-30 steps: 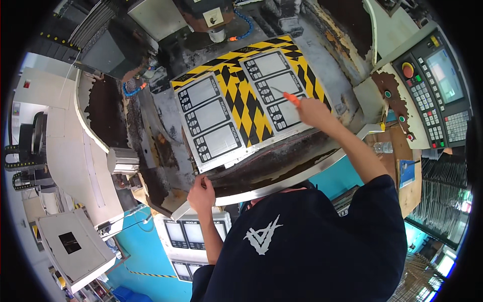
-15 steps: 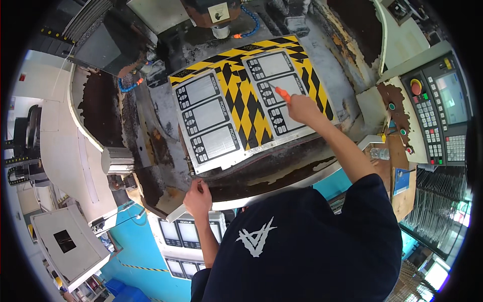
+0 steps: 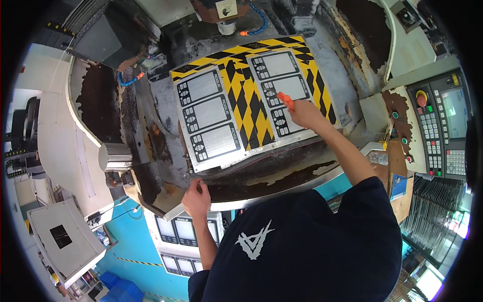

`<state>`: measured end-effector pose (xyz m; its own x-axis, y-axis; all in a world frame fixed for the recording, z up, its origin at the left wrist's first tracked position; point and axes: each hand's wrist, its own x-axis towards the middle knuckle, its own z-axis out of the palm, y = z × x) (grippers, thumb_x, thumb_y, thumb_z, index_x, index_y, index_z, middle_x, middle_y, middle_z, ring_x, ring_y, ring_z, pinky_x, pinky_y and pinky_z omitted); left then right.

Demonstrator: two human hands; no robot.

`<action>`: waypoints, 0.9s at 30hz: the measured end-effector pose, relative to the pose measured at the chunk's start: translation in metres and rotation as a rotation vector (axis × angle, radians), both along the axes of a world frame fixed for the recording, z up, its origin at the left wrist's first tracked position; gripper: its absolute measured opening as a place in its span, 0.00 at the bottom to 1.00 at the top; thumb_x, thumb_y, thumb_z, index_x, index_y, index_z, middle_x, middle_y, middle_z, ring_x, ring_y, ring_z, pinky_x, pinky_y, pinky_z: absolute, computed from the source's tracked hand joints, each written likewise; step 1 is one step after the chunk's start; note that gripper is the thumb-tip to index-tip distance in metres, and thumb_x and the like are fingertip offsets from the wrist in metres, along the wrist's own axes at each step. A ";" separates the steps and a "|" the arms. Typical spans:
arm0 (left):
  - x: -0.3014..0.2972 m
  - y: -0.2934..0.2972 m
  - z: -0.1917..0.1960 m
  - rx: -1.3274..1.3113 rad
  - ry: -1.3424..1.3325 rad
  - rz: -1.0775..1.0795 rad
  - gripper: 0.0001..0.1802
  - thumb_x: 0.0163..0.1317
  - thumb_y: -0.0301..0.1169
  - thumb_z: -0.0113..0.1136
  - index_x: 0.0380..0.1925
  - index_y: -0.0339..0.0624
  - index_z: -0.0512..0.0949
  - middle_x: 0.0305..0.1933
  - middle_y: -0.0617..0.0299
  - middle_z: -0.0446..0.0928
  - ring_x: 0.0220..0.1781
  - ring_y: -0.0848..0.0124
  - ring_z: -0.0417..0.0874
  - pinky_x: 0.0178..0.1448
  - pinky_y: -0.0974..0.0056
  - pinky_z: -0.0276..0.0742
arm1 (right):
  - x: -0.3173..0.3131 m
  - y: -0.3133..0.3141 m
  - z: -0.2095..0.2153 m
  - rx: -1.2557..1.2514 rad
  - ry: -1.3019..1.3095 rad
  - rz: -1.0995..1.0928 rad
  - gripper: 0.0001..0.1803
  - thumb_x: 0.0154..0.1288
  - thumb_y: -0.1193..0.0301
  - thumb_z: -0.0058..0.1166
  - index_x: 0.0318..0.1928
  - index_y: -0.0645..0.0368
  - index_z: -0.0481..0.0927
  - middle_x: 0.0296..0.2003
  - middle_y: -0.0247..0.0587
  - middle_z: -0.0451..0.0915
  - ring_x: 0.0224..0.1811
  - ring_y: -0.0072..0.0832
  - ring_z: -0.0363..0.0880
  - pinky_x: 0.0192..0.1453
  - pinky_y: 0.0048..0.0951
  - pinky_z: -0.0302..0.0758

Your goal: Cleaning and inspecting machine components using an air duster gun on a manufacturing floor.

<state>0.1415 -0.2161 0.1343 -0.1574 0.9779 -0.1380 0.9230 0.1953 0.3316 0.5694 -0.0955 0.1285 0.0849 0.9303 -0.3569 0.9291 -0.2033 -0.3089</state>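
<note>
My right hand [image 3: 307, 115] is closed around an orange-handled tool [image 3: 285, 100], held over the right side of a flat fixture plate [image 3: 206, 165]. The tool's front end is near the buttons of the middle right panel [image 3: 285, 89]; whether it touches cannot be told. Black-framed panels with pale windows and small button shapes lie on the plate in two columns of three, such as the lower left panel [image 3: 217, 142]. Yellow-and-black striped tape [image 3: 250, 108] covers the plate between and around them. By the machine's front edge, my left hand [image 3: 196, 199] has its fingers curled together; what they hold, if anything, is hidden.
A machine head [image 3: 221, 11] with a blue coolant hose [image 3: 260, 19] hangs beyond the plate. To the right stands a control panel [image 3: 445, 126] with a red stop knob. More framed panels [image 3: 183, 232] lie below left. A clear bottle [image 3: 378, 157] sits at the right.
The orange-handled tool has shifted slightly toward me over the middle right panel, and its thin tip no longer shows. My left hand stays at the front edge. The whole view has shifted a little.
</note>
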 end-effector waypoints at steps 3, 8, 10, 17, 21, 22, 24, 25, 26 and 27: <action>0.001 0.000 0.001 -0.009 0.000 0.011 0.10 0.67 0.40 0.58 0.40 0.50 0.84 0.27 0.56 0.85 0.31 0.51 0.86 0.37 0.50 0.80 | -0.013 0.018 0.006 0.021 -0.002 -0.033 0.19 0.69 0.61 0.53 0.40 0.68 0.81 0.35 0.61 0.85 0.40 0.59 0.84 0.48 0.54 0.79; -0.001 0.000 0.000 -0.006 -0.005 0.016 0.10 0.67 0.40 0.58 0.42 0.53 0.84 0.28 0.55 0.85 0.32 0.51 0.87 0.38 0.51 0.80 | -0.010 0.056 0.002 0.170 -0.023 -0.033 0.17 0.69 0.63 0.54 0.38 0.68 0.81 0.33 0.62 0.84 0.37 0.58 0.85 0.45 0.52 0.80; 0.000 0.000 0.002 -0.033 -0.004 0.031 0.10 0.67 0.40 0.58 0.41 0.52 0.84 0.28 0.55 0.85 0.32 0.51 0.87 0.38 0.51 0.80 | -0.008 0.053 0.007 0.134 -0.025 0.015 0.17 0.69 0.63 0.54 0.38 0.68 0.81 0.32 0.62 0.84 0.36 0.56 0.85 0.44 0.51 0.81; 0.001 0.001 0.003 -0.016 -0.015 0.029 0.11 0.66 0.40 0.58 0.41 0.51 0.84 0.28 0.56 0.85 0.32 0.52 0.87 0.38 0.52 0.80 | -0.008 0.071 0.015 0.007 0.012 0.000 0.18 0.70 0.62 0.53 0.40 0.69 0.81 0.31 0.58 0.85 0.29 0.49 0.86 0.40 0.48 0.82; -0.001 0.000 0.002 -0.025 -0.029 0.024 0.11 0.66 0.39 0.58 0.41 0.50 0.85 0.28 0.57 0.85 0.32 0.53 0.87 0.38 0.52 0.80 | -0.010 0.076 0.012 0.113 -0.072 0.056 0.19 0.71 0.60 0.53 0.40 0.67 0.82 0.31 0.58 0.85 0.32 0.50 0.86 0.43 0.48 0.82; -0.001 0.001 0.002 -0.031 -0.035 0.025 0.11 0.66 0.39 0.58 0.41 0.50 0.85 0.27 0.57 0.85 0.32 0.53 0.87 0.38 0.52 0.80 | -0.009 0.078 0.012 0.061 -0.037 0.003 0.19 0.71 0.60 0.53 0.40 0.67 0.82 0.32 0.58 0.85 0.32 0.50 0.86 0.43 0.48 0.82; 0.000 0.001 0.004 -0.027 -0.034 0.027 0.11 0.66 0.39 0.58 0.41 0.50 0.85 0.28 0.57 0.85 0.32 0.53 0.87 0.38 0.52 0.80 | -0.002 0.081 0.009 0.081 -0.014 -0.073 0.16 0.69 0.65 0.51 0.41 0.67 0.84 0.36 0.59 0.86 0.41 0.52 0.87 0.49 0.49 0.81; 0.000 0.000 0.004 -0.022 -0.034 0.026 0.11 0.66 0.39 0.58 0.41 0.50 0.85 0.28 0.57 0.85 0.32 0.53 0.87 0.38 0.52 0.80 | 0.005 0.082 0.011 0.081 -0.014 -0.070 0.16 0.69 0.65 0.51 0.41 0.67 0.84 0.36 0.59 0.86 0.41 0.52 0.87 0.49 0.49 0.81; -0.001 0.000 0.004 -0.021 -0.032 0.028 0.11 0.66 0.39 0.58 0.41 0.50 0.85 0.28 0.57 0.85 0.32 0.53 0.87 0.38 0.52 0.80 | 0.012 0.085 0.014 0.025 0.040 -0.193 0.17 0.69 0.64 0.51 0.41 0.67 0.84 0.35 0.59 0.86 0.39 0.51 0.87 0.47 0.49 0.81; 0.000 0.002 0.003 -0.020 -0.037 0.030 0.11 0.66 0.39 0.58 0.41 0.50 0.85 0.28 0.57 0.85 0.32 0.53 0.87 0.38 0.52 0.80 | 0.022 0.086 0.017 -0.029 0.092 -0.321 0.18 0.70 0.63 0.51 0.41 0.67 0.84 0.34 0.58 0.86 0.37 0.51 0.87 0.46 0.48 0.82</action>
